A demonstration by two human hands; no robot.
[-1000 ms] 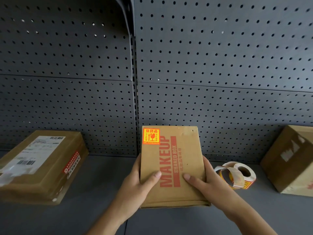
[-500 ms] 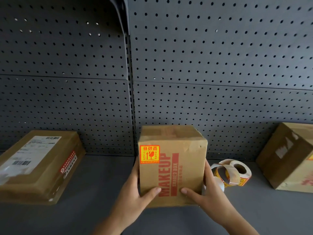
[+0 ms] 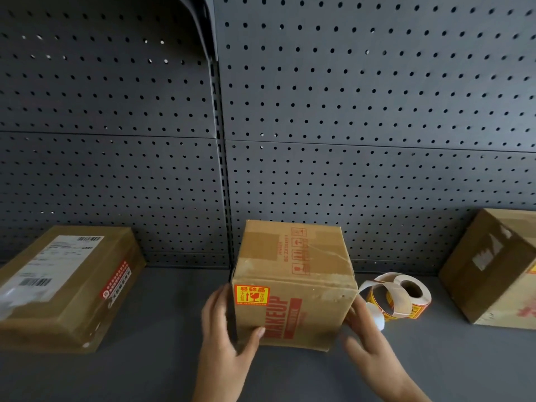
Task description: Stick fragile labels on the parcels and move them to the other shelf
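The makeup box [image 3: 294, 285] stood on the shelf [image 3: 162, 329], held between both hands. The left hand [image 3: 224, 329] pressed its left side, thumb hooked over the printed front face; the right hand [image 3: 367, 335] cupped the right side, its fingers [image 3: 352, 311] flat against the cardboard. A fragile label [image 3: 251, 295] was already stuck on the front, just above the left thumb. The label roll [image 3: 401, 297] lay just beyond the right fingers. This box seemed ready to move. The flat parcel [image 3: 66, 282], well left of the fingers, and the parcel [image 3: 493, 268] far right likely remained to be handled.
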